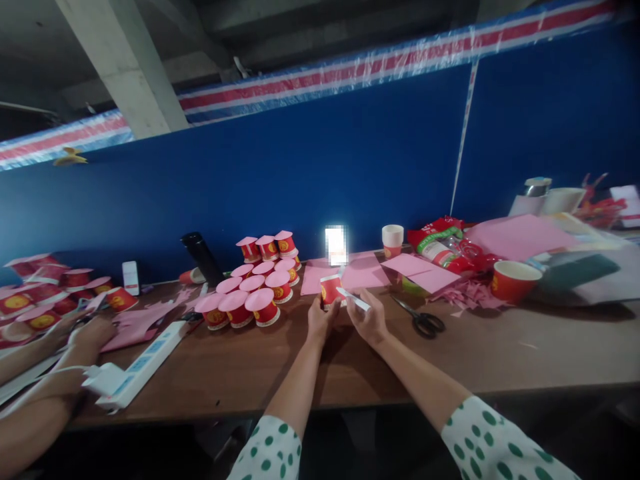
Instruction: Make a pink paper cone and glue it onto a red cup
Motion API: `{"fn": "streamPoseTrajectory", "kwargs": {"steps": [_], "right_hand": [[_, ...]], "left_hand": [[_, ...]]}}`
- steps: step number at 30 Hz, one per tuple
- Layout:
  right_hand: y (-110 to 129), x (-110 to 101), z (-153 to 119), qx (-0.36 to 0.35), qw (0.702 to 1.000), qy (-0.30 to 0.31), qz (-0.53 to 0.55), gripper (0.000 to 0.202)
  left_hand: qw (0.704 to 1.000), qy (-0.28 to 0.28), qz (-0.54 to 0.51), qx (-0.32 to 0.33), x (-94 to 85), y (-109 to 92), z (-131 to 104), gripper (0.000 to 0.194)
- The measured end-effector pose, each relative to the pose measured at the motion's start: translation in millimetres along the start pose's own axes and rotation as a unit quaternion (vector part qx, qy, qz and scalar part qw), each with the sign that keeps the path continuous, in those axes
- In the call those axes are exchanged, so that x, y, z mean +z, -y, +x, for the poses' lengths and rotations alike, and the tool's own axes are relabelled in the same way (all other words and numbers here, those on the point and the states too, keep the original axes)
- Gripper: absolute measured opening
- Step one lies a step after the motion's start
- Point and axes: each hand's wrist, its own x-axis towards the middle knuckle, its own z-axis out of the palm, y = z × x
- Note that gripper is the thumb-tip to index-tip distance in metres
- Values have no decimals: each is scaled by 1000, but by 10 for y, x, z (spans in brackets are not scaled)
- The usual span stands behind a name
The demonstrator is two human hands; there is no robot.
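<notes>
My left hand (321,321) is closed around a small red paper cup (330,291) with a yellow print, held just above the table. In my right hand (370,319) is a slim white tube (356,300), its tip pointing at the cup's right side; whether it touches cannot be made out. Behind the cup, pink paper sheets (367,270) lie flat, and a bright screen, blurred out, stands over them. To my left, red cups with pink paper discs on top (263,300) stand in rows. Black-handled scissors (427,325) rest on the table right of my right hand.
A co-worker's hands (93,337) work at the left beside more red cups (43,317). Near them lie a white power strip (143,365) and a black bottle (203,260). Rightward are pink paper scraps (473,295), a large red cup (515,280) and plastic bags. A blue partition (280,173) stands behind.
</notes>
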Motion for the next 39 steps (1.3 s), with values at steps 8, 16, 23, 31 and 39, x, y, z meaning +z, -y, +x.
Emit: {"fn": "streamPoseTrajectory", "kwargs": {"steps": [8,16,23,31,39], "right_hand": [[-21,15,-4,-8,1000,-9,-9,15],[-9,9,12,-3,1000,1,18,15],[20,-1,29,-15,1000,-9,11,15],[17,8,25,-14,1000,-6,9,15],[9,17,16,-11,1000,1,19,15]], "left_hand": [[1000,7,2,-5,-14,-66,-12,43],[1000,10,-3,4,-7,-50,-13,45],[1000,4,-12,4,-2,-53,-16,44],[1000,12,-6,-1,-11,-76,-25,47],[1000,13,-8,11,-13,-61,-19,48]]}}
